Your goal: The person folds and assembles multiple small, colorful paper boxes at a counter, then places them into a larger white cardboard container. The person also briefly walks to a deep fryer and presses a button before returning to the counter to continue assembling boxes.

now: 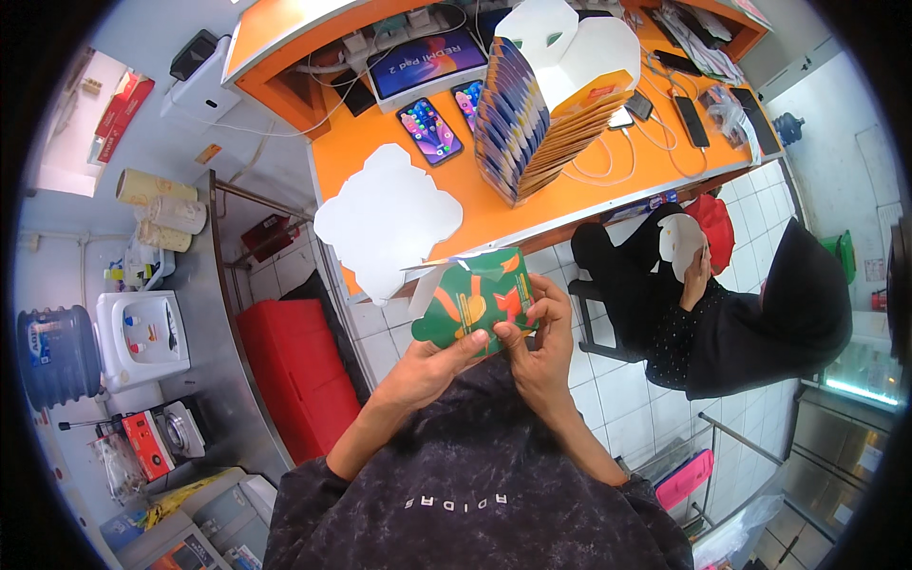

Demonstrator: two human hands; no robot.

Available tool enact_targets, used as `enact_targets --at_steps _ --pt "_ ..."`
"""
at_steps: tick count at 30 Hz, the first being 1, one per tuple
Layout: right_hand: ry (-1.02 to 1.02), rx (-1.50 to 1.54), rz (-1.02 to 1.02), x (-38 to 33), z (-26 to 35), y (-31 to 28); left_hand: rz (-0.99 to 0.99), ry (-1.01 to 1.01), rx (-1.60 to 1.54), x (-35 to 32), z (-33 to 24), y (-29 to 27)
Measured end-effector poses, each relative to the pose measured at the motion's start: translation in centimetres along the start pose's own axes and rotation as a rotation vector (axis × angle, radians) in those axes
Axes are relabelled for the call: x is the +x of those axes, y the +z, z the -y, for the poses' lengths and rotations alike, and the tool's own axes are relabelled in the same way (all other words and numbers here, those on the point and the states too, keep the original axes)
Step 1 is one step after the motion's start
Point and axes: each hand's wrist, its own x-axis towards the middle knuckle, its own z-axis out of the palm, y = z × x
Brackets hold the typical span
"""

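A green printed cardboard food box (454, 302) with orange and red shapes is held in front of my chest, partly folded, a white flap showing on its left. My left hand (425, 372) pinches its lower edge, thumb on the green face. On the right side my right hand (542, 332) grips it, the thumb pressed on the front and the fingers curled round the edge. Just beyond, a flat white carton blank (388, 220) lies over the table's near edge. A tall stack of nested cartons (513, 128) stands to its right.
The orange table (366, 142) carries phones (429, 131), a tablet box (427, 65), cables and open white cartons (560, 47). A seated person in black (760, 332) at right holds a white carton piece (680, 245). A red box (296, 370) and metal counter (223, 380) stand at left.
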Motion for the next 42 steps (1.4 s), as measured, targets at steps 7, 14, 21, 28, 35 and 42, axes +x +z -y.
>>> enact_targets --at_steps 7,14,21,28,35,42 --pt "0.250 -0.026 0.034 0.2 -0.9 -1.4 -0.009 0.375 1.071 1.8 -0.5 -0.2" --pt "0.435 0.064 0.165 1.4 -1.2 -3.5 0.236 0.420 1.598 2.1 0.8 -0.6" --pt "0.593 0.039 0.022 2.3 -3.7 -3.8 -0.146 0.970 1.258 0.8 2.3 -2.0" --pt "0.708 0.245 0.203 2.5 -2.6 -1.2 -0.210 0.413 0.959 2.8 3.6 -5.5" --pt "0.646 0.336 0.245 6.6 -6.0 2.4 -0.509 0.609 0.357 5.7 0.8 -12.7" --pt "0.198 -0.746 0.173 10.6 -14.9 9.7 -0.718 0.641 0.301 12.4 -6.6 -23.9"
